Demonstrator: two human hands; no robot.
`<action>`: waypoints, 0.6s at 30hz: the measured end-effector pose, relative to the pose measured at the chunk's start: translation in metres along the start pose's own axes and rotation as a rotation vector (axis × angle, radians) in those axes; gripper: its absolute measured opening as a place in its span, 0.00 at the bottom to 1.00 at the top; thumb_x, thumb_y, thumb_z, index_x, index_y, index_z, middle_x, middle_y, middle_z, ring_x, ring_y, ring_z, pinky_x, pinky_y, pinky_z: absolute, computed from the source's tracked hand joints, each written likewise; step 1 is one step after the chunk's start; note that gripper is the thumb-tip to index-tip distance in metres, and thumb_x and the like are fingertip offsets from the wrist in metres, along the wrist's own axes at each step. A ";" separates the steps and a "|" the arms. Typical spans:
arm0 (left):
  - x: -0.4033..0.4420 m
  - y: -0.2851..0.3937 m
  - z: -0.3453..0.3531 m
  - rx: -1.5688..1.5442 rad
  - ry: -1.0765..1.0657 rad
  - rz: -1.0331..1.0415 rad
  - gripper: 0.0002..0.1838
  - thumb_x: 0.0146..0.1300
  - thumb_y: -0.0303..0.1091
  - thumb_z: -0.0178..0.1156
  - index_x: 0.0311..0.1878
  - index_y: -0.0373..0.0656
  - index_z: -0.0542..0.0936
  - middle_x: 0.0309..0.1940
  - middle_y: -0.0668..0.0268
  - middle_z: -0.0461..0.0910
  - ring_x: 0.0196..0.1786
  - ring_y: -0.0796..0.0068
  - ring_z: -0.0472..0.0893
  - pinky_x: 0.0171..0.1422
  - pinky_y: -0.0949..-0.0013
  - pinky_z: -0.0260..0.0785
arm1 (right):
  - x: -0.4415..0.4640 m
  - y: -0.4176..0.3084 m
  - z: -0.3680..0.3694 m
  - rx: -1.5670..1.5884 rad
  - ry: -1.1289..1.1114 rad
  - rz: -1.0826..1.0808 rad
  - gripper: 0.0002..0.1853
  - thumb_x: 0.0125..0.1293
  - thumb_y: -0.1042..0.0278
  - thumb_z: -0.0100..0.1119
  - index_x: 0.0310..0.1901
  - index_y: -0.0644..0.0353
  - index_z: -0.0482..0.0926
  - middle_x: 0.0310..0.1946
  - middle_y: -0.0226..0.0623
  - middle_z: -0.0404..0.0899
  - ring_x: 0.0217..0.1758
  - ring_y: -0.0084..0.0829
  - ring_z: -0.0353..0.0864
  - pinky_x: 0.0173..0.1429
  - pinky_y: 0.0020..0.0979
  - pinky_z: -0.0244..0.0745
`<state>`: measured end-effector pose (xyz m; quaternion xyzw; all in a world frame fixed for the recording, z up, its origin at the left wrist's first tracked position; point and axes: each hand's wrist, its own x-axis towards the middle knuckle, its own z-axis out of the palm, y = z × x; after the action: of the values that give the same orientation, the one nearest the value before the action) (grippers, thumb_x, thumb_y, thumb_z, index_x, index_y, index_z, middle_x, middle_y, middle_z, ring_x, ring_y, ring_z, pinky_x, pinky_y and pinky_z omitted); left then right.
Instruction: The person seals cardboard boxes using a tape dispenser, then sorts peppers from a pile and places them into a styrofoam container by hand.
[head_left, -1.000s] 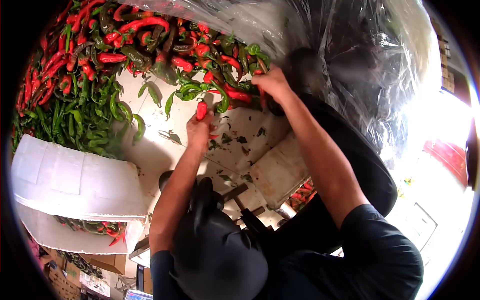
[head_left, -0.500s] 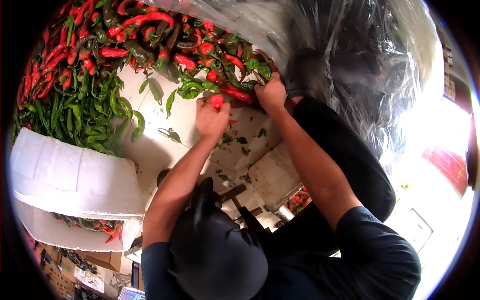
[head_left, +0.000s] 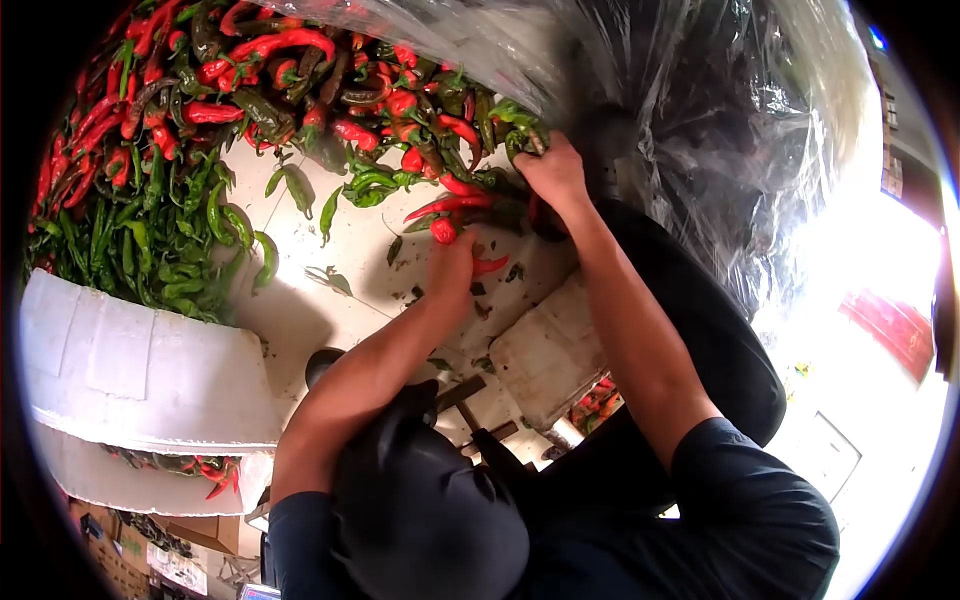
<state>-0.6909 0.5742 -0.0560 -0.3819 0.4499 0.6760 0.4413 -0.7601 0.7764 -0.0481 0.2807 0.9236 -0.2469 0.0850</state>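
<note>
My left hand [head_left: 455, 262] is closed, with a red chili pepper [head_left: 443, 230] showing at its upper side. A pointed red piece sticks out to its right; whether it is the same pepper I cannot tell. Long red and dark peppers lie on the floor just above this hand. At the right end of the pepper pile, my right hand [head_left: 556, 172] has its fingers curled at a green pepper [head_left: 522, 120]. Its fingertips are partly hidden among the peppers. Red, green and dark peppers [head_left: 290, 75] make up the pile across the top.
Green peppers [head_left: 150, 245] are heaped at the left behind a white foam box [head_left: 150, 350]. Another white foam box [head_left: 545, 350] stands near my knees, with red peppers beside it. Clear plastic sheeting [head_left: 700, 130] hangs at the upper right. Leaf scraps dot the pale floor [head_left: 300, 270].
My left hand has moved down and to the right, away from the pile, with the red chili pepper. My right hand has shifted slightly up and right, lifting green pepper with it.
</note>
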 end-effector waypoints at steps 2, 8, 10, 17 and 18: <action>0.011 -0.001 -0.001 -0.070 0.065 0.068 0.14 0.67 0.36 0.64 0.53 0.44 0.76 0.44 0.64 0.79 0.43 0.69 0.79 0.41 0.64 0.75 | 0.008 -0.006 0.015 -0.103 -0.030 0.034 0.28 0.52 0.59 0.70 0.51 0.69 0.76 0.56 0.54 0.77 0.59 0.57 0.77 0.62 0.42 0.74; 0.010 0.008 -0.002 -0.148 0.139 0.111 0.18 0.66 0.32 0.65 0.57 0.48 0.73 0.44 0.66 0.79 0.44 0.73 0.78 0.31 0.69 0.72 | 0.019 -0.014 0.023 0.076 -0.032 0.099 0.31 0.53 0.63 0.68 0.54 0.75 0.71 0.60 0.66 0.71 0.64 0.59 0.73 0.68 0.44 0.71; 0.014 0.004 -0.003 -0.169 0.133 0.149 0.17 0.66 0.31 0.64 0.57 0.48 0.73 0.44 0.66 0.79 0.44 0.72 0.79 0.32 0.66 0.74 | 0.027 -0.007 0.017 0.101 -0.047 0.119 0.36 0.54 0.63 0.68 0.61 0.74 0.65 0.62 0.67 0.69 0.65 0.61 0.72 0.69 0.45 0.71; 0.003 0.023 0.006 -0.219 0.088 0.084 0.18 0.68 0.30 0.64 0.59 0.48 0.73 0.51 0.63 0.80 0.49 0.67 0.82 0.42 0.57 0.82 | 0.074 0.023 0.021 0.188 -0.277 0.101 0.61 0.50 0.59 0.74 0.80 0.61 0.45 0.74 0.64 0.57 0.76 0.58 0.60 0.77 0.40 0.61; 0.002 0.025 0.006 -0.237 0.083 0.080 0.19 0.68 0.30 0.64 0.60 0.48 0.73 0.53 0.63 0.80 0.50 0.66 0.82 0.44 0.57 0.82 | 0.076 0.024 0.020 0.178 -0.284 0.060 0.60 0.46 0.61 0.76 0.79 0.62 0.49 0.72 0.63 0.60 0.75 0.58 0.62 0.77 0.41 0.61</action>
<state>-0.7158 0.5757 -0.0488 -0.4408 0.3996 0.7250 0.3470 -0.8095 0.8196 -0.0974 0.2768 0.8680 -0.3623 0.1969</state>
